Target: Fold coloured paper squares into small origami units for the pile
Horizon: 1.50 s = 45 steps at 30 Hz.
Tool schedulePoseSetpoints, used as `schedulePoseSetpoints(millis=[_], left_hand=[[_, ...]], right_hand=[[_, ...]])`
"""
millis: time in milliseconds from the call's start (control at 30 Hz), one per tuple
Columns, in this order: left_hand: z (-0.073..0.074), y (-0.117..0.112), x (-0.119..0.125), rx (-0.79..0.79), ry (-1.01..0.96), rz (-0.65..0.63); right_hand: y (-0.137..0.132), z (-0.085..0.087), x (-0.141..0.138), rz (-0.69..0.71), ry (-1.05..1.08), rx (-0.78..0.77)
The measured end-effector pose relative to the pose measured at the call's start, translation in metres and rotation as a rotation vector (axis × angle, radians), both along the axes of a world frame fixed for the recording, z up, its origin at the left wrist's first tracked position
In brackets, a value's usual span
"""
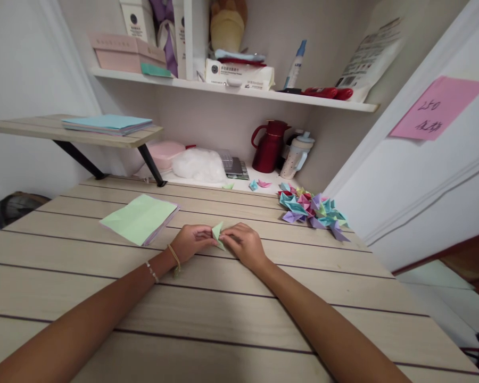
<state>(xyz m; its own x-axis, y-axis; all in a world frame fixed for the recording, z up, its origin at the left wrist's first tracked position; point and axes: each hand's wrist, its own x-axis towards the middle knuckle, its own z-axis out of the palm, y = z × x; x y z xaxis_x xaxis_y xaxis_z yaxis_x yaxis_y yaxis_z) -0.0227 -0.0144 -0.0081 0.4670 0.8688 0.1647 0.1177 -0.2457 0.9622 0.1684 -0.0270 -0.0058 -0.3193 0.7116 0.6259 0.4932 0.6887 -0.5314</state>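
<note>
Green folded paper (217, 231) over the bench (223, 335)
Left hand (189, 242) and right hand (246, 243) each clamp their grip on it; a paper stack (141, 217) lies to the left, a folded-paper heap (312, 209) to the right.

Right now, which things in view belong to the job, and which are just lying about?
Likely the job:
- green folded paper, between left hand and right hand
- green-topped paper stack
- pile of folded pieces

Likely just lying about:
- red jug
- tumbler
- pink box
- blue-capped bottle
</note>
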Motion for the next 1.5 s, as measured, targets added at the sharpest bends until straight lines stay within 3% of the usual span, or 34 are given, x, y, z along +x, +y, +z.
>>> schedulePoseSetpoints(millis=[267,367,533,700,800,967,1233,1300,1367,1500], left_hand=[[0.001,0.001,0.001,0.029,-0.024,0.112],[0.003,0.002,0.000,0.014,-0.066,0.108],[0.011,-0.002,0.001,0.061,0.004,0.068],[0.012,0.000,-0.002,0.179,0.074,0.224],[0.012,0.003,-0.004,0.121,0.020,0.267],[0.018,0.002,-0.003,0.003,-0.124,0.280],[0.015,0.002,-0.002,-0.011,-0.126,0.267],[0.014,0.002,-0.003,0.059,-0.091,0.292],[0.015,-0.001,-0.006,0.231,0.021,0.363],[0.025,-0.006,-0.016,0.704,0.464,0.534]], right_hand=[[-0.008,0.006,-0.003,0.006,0.036,-0.008],[-0.008,0.006,-0.004,-0.005,0.058,-0.060],[-0.004,0.002,-0.004,0.016,-0.086,-0.068],[-0.002,-0.002,-0.003,-0.012,0.061,-0.125],[-0.002,-0.003,-0.003,0.008,0.165,-0.152],[-0.001,-0.001,-0.002,0.010,0.141,-0.132],[-0.003,0.001,-0.002,0.020,0.162,-0.083],[-0.001,0.004,0.001,-0.012,0.151,-0.058],[0.005,0.006,0.009,-0.114,0.191,-0.051],[0.026,0.003,0.044,-0.497,0.336,-0.085]])
